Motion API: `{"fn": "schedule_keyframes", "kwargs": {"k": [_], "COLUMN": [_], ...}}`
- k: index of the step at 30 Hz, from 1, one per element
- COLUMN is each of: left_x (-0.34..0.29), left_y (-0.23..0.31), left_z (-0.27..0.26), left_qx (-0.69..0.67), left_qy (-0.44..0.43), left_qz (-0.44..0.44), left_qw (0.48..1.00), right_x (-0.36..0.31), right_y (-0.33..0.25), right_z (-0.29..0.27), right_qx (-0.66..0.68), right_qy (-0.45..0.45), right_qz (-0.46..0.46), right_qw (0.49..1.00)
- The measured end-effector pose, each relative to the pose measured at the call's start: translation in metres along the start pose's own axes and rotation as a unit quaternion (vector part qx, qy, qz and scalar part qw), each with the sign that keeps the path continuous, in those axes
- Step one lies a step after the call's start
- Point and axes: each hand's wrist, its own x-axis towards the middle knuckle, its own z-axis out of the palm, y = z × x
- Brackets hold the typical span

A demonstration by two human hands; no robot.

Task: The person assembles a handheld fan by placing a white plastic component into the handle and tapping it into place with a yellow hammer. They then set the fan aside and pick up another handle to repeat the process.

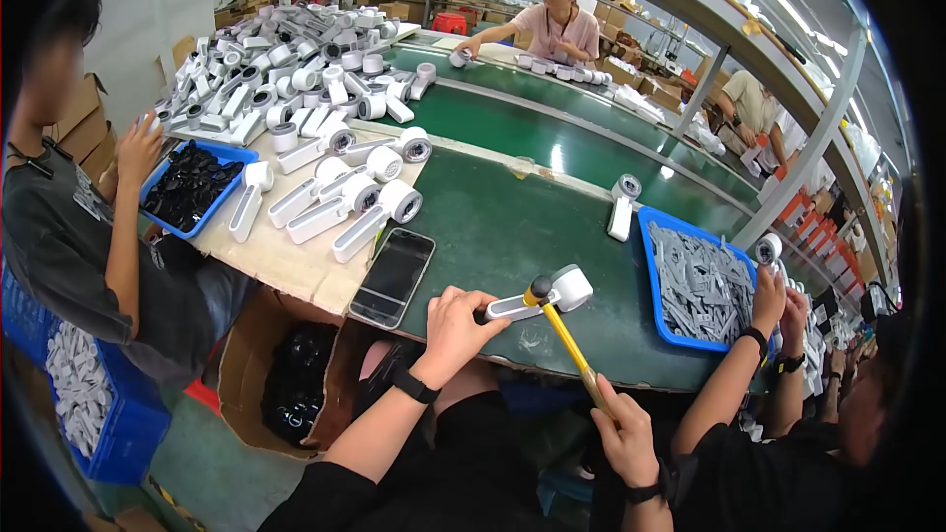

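On the green table in front of me lies a white handheld fan (574,288) with a round head and a grey strip along its handle. My left hand (459,330) is closed around the handle's end, pressing it near the table edge. In my right hand (625,436) is a hammer (568,340) with a yellow shaft and a dark, rounded head. The hammer's head is over the fan's handle, close to the round part; I cannot tell whether they touch. A phone (393,278) lies left of my left hand, its screen dark.
Several fans (357,199) lie on a pale board left, before a large fan pile (286,69). Blue trays hold black parts (192,185) and grey strips (695,276). One fan (623,207) stands alone. Co-workers sit left (89,236), right (788,433) and across (560,30).
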Motion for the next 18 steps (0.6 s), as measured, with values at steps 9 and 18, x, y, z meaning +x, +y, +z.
{"fn": "schedule_keyframes", "kwargs": {"k": [9,18], "left_x": [0.001,0.001], "left_y": [0.001,0.003], "left_z": [0.003,0.0], "left_qx": [0.006,0.008], "left_qy": [0.004,-0.009], "left_qz": [0.011,0.012], "left_qw": [1.0,1.0], "right_x": [-0.004,-0.002], "right_y": [0.006,0.017], "right_z": [0.0,-0.003], "right_qx": [0.029,0.031], "right_qy": [0.023,0.069], "right_qz": [-0.007,-0.003], "right_qw": [0.999,0.997]}}
